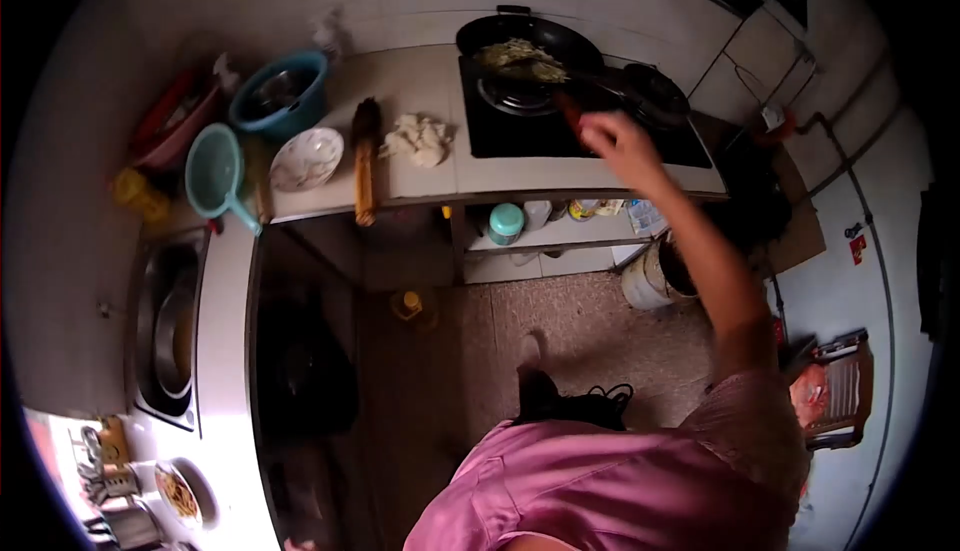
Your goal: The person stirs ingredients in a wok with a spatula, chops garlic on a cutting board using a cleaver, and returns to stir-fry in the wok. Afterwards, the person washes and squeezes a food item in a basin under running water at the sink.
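Note:
My right hand (620,143) is closed at the reddish-brown handle (570,111) of a black wok (560,39). The wok sits off-centre towards the back of the left burner (515,99), and looks tilted. Shredded pale green and yellowish food (520,56) lies in it. A dark utensil (598,79) reaches from the food towards the right; what it rests on is hard to make out. To the right of the wok stands a second dark pan (655,96). My left hand is out of view.
On the counter left of the black stove (500,141) are a whitish lump (420,141), a wooden-handled brush-like tool (364,166), a white bowl (307,159), a teal strainer (215,169) and a blue basin (280,96). A sink (150,351) lies left; a bucket (650,281) stands below.

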Motion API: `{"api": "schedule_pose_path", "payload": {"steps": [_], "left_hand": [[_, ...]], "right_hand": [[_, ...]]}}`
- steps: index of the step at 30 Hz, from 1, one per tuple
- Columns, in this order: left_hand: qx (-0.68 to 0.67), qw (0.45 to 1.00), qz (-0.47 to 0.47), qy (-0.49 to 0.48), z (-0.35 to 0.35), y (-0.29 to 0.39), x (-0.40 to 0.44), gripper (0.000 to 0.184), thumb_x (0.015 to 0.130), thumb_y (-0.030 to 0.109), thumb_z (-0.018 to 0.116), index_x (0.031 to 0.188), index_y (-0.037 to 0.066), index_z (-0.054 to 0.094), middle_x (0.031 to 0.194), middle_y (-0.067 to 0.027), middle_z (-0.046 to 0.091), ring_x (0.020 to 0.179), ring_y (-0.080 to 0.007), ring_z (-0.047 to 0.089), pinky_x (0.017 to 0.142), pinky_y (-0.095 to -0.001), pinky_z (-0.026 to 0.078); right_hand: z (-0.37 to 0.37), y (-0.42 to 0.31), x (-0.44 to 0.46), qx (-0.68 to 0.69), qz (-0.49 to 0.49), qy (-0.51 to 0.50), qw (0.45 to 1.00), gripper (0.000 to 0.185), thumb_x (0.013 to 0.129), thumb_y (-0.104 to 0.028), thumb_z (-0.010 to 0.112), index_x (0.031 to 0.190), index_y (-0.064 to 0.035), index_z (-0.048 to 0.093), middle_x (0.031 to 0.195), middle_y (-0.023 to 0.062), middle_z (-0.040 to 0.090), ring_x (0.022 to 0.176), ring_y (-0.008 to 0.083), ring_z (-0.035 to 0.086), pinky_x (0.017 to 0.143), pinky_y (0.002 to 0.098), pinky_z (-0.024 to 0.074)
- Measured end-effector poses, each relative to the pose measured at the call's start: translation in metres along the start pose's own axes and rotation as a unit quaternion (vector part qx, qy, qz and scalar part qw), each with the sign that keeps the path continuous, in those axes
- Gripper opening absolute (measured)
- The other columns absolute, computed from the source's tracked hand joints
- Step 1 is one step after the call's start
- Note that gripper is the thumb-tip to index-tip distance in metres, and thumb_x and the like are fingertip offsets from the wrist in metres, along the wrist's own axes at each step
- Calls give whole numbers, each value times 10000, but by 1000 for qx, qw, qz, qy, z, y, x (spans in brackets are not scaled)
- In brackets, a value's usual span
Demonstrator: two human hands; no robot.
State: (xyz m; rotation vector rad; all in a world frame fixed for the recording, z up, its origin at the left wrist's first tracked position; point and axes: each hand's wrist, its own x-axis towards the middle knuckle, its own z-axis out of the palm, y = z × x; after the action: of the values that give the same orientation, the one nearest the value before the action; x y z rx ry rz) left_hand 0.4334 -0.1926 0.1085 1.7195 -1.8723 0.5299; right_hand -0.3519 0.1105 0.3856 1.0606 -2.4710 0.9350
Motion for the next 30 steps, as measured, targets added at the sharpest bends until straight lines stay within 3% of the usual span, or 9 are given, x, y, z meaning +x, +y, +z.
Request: {"api": "schedule_pose_path", "payload": {"steps": [1,2,6,9,18,25,27,29,30], "left_hand": [[-223,973,-48,-21,-1,58,-7,221,777,150,450,928,168,610,832,-101,564,760,-263,522,642,-392,447],[-49,964,-125,-231,16,84,-21,231,731,98,480,916,59,613,1012,-125,570,870,-207,551,724,-333,439],[-153,860,-203,-443,19,209,-58,295,712,227,578,977,97,599,934,-179,589,846,-286,572,693,-374,469],[-53,885,-41,-460,36,216,-96,395,668,235,648,1012,62,565,800,-159,596,633,-287,587,580,-366,489],[-157,664,-222,-697,35,247,-172,228,705,198,577,902,91,538,719,-107,550,548,-238,526,468,-328,408],[-323,541,-355,-691,139,331,-138,100,733,170,522,816,115,517,655,-67,514,482,-200,479,381,-299,346],[-396,469,-385,-689,166,349,-120,65,741,162,506,792,121,510,637,-55,504,463,-189,466,356,-291,328],[-537,223,-418,-698,198,341,-122,52,754,168,458,758,140,502,591,-38,465,420,-171,425,326,-293,289],[-535,219,-420,-699,212,328,-132,52,754,168,458,758,140,502,591,-38,465,420,-171,425,326,-293,289]], "right_hand": [[-15,23,22,-69,-12,22,997,300,804,-276,544,1003,-53,567,958,114,561,904,275,517,789,351,411],[-27,51,47,-138,-25,42,989,316,806,-297,533,1016,-63,564,989,125,547,950,300,490,821,369,393],[-8,157,117,-259,173,-197,930,468,842,-327,456,1258,-141,354,1205,145,406,1069,346,420,885,418,366],[14,191,136,-186,122,-218,950,438,828,-240,478,1240,-124,386,1161,159,462,1022,336,472,855,412,398],[-87,122,163,-8,163,-417,894,372,803,-175,488,1169,-108,488,844,122,600,735,166,561,681,306,448],[-11,180,207,27,299,-200,933,342,817,-221,485,1135,-96,508,993,145,586,871,264,570,760,340,433],[37,227,198,-62,117,-139,981,345,811,-221,487,1129,-88,507,1033,171,560,907,299,558,792,357,428],[18,184,179,-90,129,-214,964,352,796,-173,514,1133,-73,500,1065,151,554,936,269,556,801,335,427],[-3,172,174,-113,117,-256,953,355,793,-167,520,1134,-72,500,1044,152,566,928,251,563,791,320,431]]}}
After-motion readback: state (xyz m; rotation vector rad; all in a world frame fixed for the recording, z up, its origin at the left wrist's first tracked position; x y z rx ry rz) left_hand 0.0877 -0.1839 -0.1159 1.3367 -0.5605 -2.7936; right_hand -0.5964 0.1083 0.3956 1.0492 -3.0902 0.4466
